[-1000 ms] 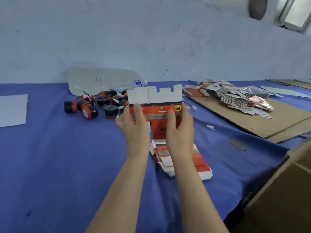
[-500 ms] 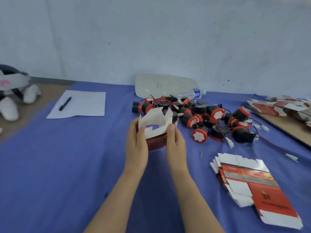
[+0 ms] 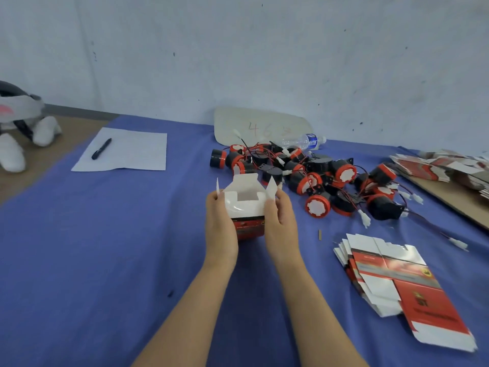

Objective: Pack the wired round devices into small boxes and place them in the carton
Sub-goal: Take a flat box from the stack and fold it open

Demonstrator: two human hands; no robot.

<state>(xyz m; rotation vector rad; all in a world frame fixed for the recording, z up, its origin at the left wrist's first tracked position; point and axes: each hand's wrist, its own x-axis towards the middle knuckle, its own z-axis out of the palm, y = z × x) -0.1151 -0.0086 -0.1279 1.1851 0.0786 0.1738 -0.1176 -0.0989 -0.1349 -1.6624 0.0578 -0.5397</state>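
a blue tablecloth [image 3: 105, 247] runs up to a pale, scuffed wall [image 3: 264, 62]. i hold the small box [image 3: 248, 215] between my left hand [image 3: 221, 226] and right hand [image 3: 281, 226], fingers curled round its sides, top flaps standing open. i judge this the box-forming step. next, one hand must let go and reach the wired round devices [image 3: 317, 181] heaped just beyond my right fingertips. flat box blanks [image 3: 391, 276] lie right of them.

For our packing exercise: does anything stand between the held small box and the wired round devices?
Nothing visible does. Left hand and right hand hold the small box, top flaps open; the wired round devices lie just beyond and right of it.
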